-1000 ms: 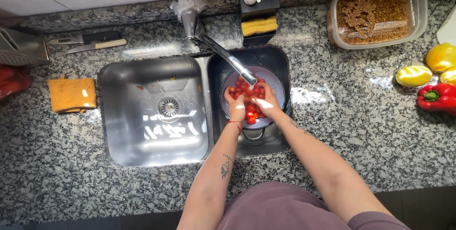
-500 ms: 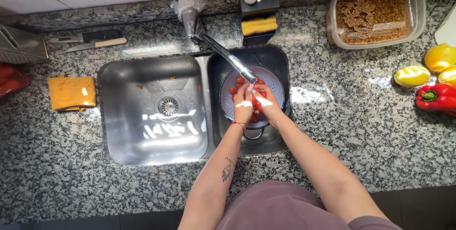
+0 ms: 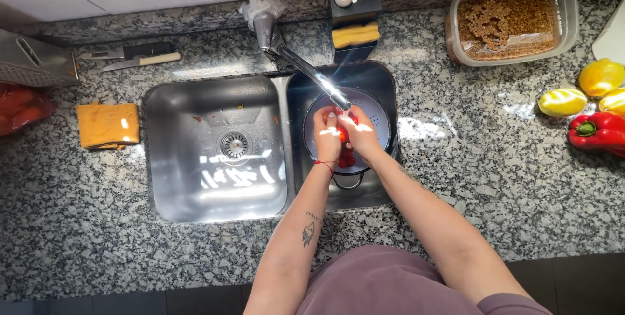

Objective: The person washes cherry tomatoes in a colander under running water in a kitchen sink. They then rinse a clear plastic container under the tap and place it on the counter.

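Observation:
In the head view both hands meet under the spout of the tap (image 3: 306, 68), over a blue colander (image 3: 379, 112) that stands in the small right sink basin (image 3: 384, 185). My left hand (image 3: 325, 134) and my right hand (image 3: 360, 134) are cupped together around a small red vegetable (image 3: 343, 134), of which only a sliver shows between the fingers. More red pieces (image 3: 347, 159) lie in the colander below the hands. Most of the colander's inside is hidden by the hands.
The large left basin (image 3: 218, 152) has a central drain. On the granite counter lie an orange cloth (image 3: 107, 126), two knives (image 3: 133, 56), a grater (image 3: 32, 61), a soap dispenser with sponge (image 3: 355, 12), a tub of grain (image 3: 508, 19), and yellow and red peppers (image 3: 596, 113).
Both hands have drawn closer together and lifted up under the tap spout, closing around a red piece. The colander and the rest have not moved.

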